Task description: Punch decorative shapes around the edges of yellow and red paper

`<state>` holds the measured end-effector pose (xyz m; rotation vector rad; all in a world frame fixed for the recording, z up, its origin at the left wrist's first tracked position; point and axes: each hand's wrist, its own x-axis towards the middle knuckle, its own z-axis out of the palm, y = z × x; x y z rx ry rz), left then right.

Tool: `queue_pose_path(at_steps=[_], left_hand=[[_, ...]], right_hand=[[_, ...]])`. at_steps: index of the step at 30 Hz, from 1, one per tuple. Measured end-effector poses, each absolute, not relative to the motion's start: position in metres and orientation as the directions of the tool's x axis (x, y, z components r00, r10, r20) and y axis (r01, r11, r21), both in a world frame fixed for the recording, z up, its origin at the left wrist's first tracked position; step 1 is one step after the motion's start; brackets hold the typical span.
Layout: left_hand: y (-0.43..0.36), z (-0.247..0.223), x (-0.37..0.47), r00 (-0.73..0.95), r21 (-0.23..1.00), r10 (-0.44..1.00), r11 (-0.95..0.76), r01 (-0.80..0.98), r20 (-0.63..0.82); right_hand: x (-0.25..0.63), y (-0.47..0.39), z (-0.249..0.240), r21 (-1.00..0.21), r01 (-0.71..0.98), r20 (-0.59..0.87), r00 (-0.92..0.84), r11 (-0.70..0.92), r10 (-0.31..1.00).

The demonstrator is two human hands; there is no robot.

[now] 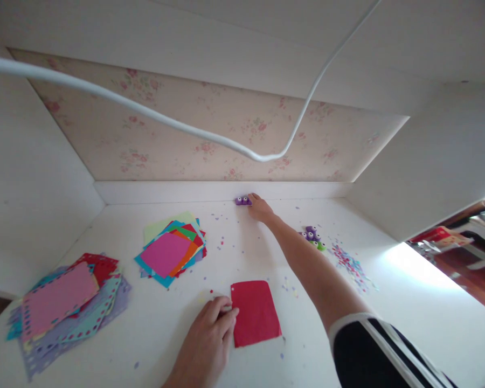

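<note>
A sheet of red paper [255,313] lies on the white tabletop, with one small punched hole near its top left corner. My left hand [210,337] is at its left edge, fingers curled and pressed together on the paper's side. Stretched far forward, my right hand [260,208] has its fingers closed at the right end of a row of small purple craft punches [242,201] with white eyes, by the back wall. Its fingertips are partly hidden. More purple punches [311,233] and a green one [318,246] stand beyond my right forearm.
Coloured paper sheets [170,253] are stacked left of centre. A pile of sheets with punched edges [60,302] lies farther left. Paper confetti [351,265] is heaped at the right, with loose bits scattered about. A white cable [210,137] hangs across the upper view.
</note>
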<state>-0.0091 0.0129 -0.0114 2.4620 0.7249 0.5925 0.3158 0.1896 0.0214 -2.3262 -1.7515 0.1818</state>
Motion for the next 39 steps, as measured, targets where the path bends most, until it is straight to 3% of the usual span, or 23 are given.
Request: queue_pose_path(at_steps=[9,12,15,17,18,21,24,27,31,34,39], left_hand=[[0.009,-0.010,-0.010,0.783,0.506,0.587,-0.749,0.428,0.207],[0.006,-0.004,-0.009,0.756,0.542,0.616,-0.722,0.430,0.220],[0.008,0.000,-0.009,0.684,0.602,0.673,-0.680,0.419,0.284],[0.011,0.001,-0.011,0.613,0.601,0.706,-0.675,0.429,0.355],[0.013,0.000,-0.012,0.586,0.588,0.713,-0.679,0.439,0.386],[0.019,-0.003,-0.015,0.576,0.542,0.704,-0.700,0.465,0.414],[0.023,-0.006,-0.016,0.628,0.512,0.679,-0.721,0.468,0.381],[0.023,-0.005,-0.014,0.667,0.484,0.658,-0.737,0.472,0.350],[0.021,-0.003,-0.012,0.669,0.464,0.661,-0.736,0.492,0.339],[0.021,-0.003,-0.012,0.668,0.487,0.665,-0.728,0.482,0.334],[0.025,-0.005,-0.013,0.620,0.580,0.706,-0.677,0.453,0.341]], right_hand=[[0.308,0.161,0.021,-0.465,0.820,0.174,0.455,-0.334,0.874],[0.293,0.128,0.028,-0.548,0.783,0.202,0.467,-0.296,0.861],[0.265,0.082,0.035,-0.659,0.736,0.168,0.344,-0.155,0.924],[0.242,0.048,0.037,-0.815,0.576,0.118,0.067,0.058,0.991],[0.230,0.032,0.038,-0.836,0.534,0.120,-0.041,0.124,0.992],[0.199,-0.002,0.039,-0.815,0.530,0.099,-0.270,0.234,0.958],[0.184,-0.016,0.041,-0.745,0.599,0.113,-0.321,0.294,0.940],[0.190,-0.025,0.041,-0.699,0.665,0.138,-0.236,0.263,0.962],[0.216,-0.045,0.029,-0.574,0.818,0.122,0.028,0.047,0.992],[0.231,-0.058,0.015,-0.504,0.864,0.087,0.059,-0.007,0.994],[0.231,-0.065,0.007,-0.622,0.782,0.155,0.088,0.027,0.984]])
